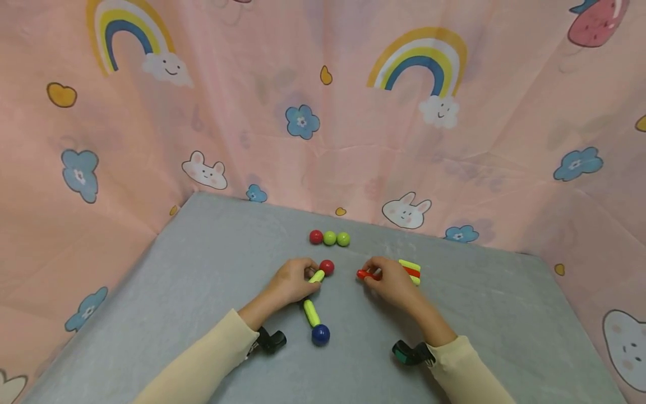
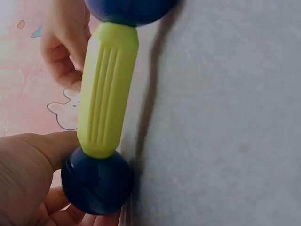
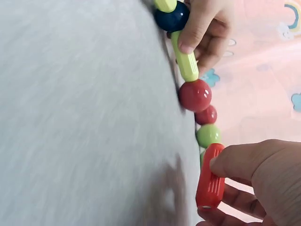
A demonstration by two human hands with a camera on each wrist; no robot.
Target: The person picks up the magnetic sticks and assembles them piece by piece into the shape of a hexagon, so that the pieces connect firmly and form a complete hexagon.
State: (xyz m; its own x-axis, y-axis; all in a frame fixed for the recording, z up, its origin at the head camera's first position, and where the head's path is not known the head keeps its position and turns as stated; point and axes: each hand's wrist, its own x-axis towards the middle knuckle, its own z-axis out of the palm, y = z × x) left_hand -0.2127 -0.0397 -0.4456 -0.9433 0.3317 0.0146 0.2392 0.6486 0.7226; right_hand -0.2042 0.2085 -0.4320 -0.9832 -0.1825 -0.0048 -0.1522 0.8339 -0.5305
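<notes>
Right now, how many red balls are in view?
2: the far red ball, beside a green ball; the near red ball, touching the yellow-green stick in the left hand.

The yellow-green rods (image 2: 108, 89) look like plastic, kinda low-sheen with molded grooves, and the red rod (image 3: 210, 187) is similar ribbed plastic, a bit shinier. Blue balls (image 2: 97, 182) and red balls (image 3: 195, 95): smooth, glossy, plastic-looking. Grey tabletop (image 1: 479, 314) reads matt; the printed pink curtain (image 1: 343, 163) is creased cloth, sleeves (image 1: 202, 359) matt fabric.
</notes>
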